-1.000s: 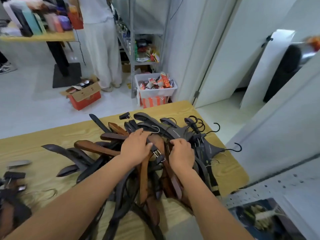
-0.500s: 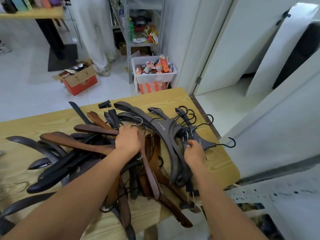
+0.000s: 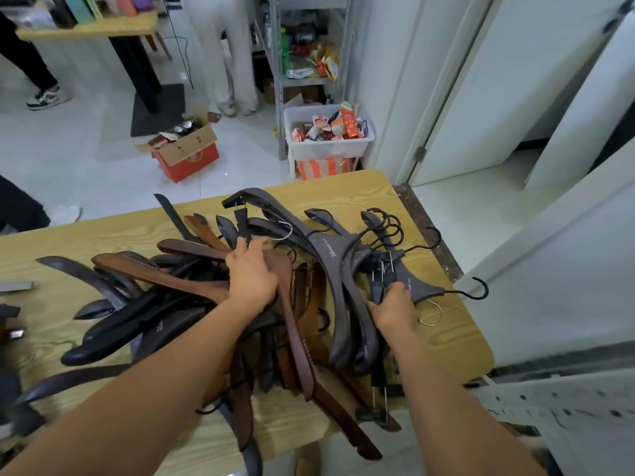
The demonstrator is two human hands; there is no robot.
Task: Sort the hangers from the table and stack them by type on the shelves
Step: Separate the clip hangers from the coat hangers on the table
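A tangled heap of hangers covers the wooden table (image 3: 357,190): brown wooden hangers (image 3: 154,271), glossy black hangers (image 3: 113,333) and dark grey hangers (image 3: 330,255) with black hooks. My left hand (image 3: 252,274) lies on the middle of the heap, its fingers curled over a brown hanger and a dark clip hanger. My right hand (image 3: 393,305) grips the neck of a dark grey hanger (image 3: 421,290) with metal clips, at the heap's right side. That hanger's black hook (image 3: 476,292) points towards the table's right edge.
A white perforated shelf post (image 3: 563,403) stands at the lower right. Beyond the table, a white bin of packets (image 3: 328,147), a metal rack (image 3: 302,46) and an orange cardboard box (image 3: 185,154) sit on the floor. People stand at the back.
My right hand has moved from the heap's middle to the right and taken hold of the grey clip hanger. My left hand has slid forward onto the brown and dark hangers.
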